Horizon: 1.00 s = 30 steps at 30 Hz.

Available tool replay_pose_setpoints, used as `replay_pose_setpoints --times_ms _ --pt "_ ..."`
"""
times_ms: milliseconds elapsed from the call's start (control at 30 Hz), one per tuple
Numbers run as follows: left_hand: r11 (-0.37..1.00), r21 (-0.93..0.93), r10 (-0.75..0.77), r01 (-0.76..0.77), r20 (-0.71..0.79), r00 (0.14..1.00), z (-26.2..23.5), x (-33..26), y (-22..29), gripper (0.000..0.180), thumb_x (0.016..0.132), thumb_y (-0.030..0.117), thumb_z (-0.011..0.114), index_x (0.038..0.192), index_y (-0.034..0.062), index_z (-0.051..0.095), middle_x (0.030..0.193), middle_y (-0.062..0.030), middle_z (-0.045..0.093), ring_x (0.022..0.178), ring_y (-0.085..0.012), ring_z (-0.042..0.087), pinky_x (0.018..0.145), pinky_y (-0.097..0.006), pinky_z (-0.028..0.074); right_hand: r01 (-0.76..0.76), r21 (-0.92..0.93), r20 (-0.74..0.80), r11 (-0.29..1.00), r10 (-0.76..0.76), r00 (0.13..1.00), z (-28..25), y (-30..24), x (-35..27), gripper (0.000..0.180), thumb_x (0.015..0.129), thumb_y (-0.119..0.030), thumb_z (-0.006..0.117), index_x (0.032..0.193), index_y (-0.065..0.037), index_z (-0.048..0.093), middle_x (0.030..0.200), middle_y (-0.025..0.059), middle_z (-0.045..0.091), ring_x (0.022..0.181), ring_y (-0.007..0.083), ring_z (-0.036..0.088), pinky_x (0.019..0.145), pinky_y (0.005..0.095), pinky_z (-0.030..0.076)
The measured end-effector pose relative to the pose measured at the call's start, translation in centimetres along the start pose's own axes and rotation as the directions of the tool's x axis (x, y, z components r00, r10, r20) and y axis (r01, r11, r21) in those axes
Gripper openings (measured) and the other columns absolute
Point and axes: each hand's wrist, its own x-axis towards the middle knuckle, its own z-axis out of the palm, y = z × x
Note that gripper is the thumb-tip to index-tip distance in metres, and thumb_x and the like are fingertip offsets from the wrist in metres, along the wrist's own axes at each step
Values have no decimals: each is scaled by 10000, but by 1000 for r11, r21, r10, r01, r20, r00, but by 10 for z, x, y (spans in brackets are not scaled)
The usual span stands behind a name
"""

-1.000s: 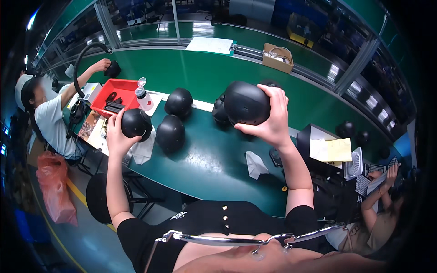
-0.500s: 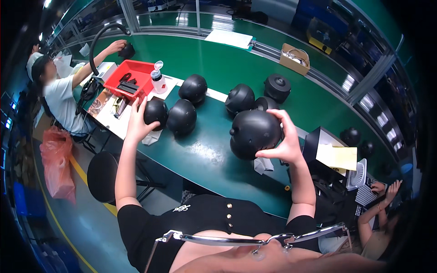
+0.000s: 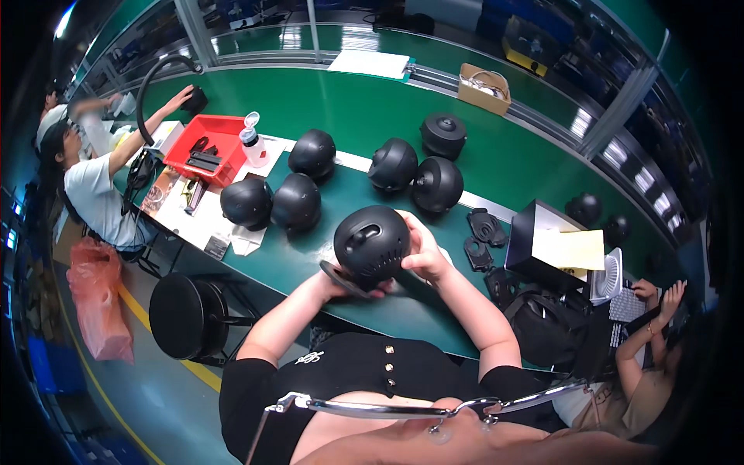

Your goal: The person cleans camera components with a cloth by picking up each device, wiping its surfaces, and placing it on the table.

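The middle of the scene is fairly bright, with a pale smear of glare on the green table [image 3: 349, 190] and soft highlights on the held black ball [image 3: 372, 236]. White paper [image 3: 370, 63] at the far side looks nearly washed out. A light [image 3: 66, 20] glares at far left, while the floor [image 3: 182, 418] on the near left stays dim. Bright glints run along the near glasses [image 3: 349, 408]. The lens bends the metal post [image 3: 620, 108] at far right, and the rim fades to black.
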Motion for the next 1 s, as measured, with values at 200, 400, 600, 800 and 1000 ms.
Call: replay_pose_setpoints --times_ms 200,400,600,800,1000 --pt "920 -384 73 -75 -18 997 -30 28 -11 716 935 687 363 1309 106 553 1057 -145 685 862 -347 694 698 -500 603 185 -136 -84 973 -197 977 -20 11 -3 1168 685 -255 879 1564 -56 136 1586 124 233 1469 254 242 1181 402 243" --pt "845 146 523 -514 -430 736 -32 38 -7 742 1027 595 270 1375 -33 456 1328 -131 573 1226 -222 538 1067 -355 404 173 -850 -16 497 -353 936 -18 4 -7 1091 622 -332 926 1511 -110 333 1572 123 275 1439 284 303 1121 444 365" --pt "493 600 857 -630 -213 469 -10 37 -16 667 1021 553 397 1094 -72 619 1034 -82 674 938 -139 615 851 -285 479 141 -369 -281 919 -255 925 -11 19 -11 1010 723 -197 879 1514 -109 258 1473 119 387 1356 240 410 1082 407 399" --pt "577 518 814 -631 -293 502 -2 33 -10 676 1016 570 386 1149 -59 597 1105 -97 659 985 -172 624 883 -324 490 -10 -372 -361 928 -135 923 -7 11 -16 820 843 -226 783 1502 -77 318 1451 120 457 1324 225 459 1081 400 405" --pt "772 194 575 -605 -618 536 -16 30 -1 687 990 609 412 1333 26 530 1297 -86 601 1126 -219 611 961 -358 486 -330 -910 -404 252 -349 846 -20 -27 -54 393 809 -260 763 1116 -27 687 1100 122 694 1005 246 677 849 336 531"
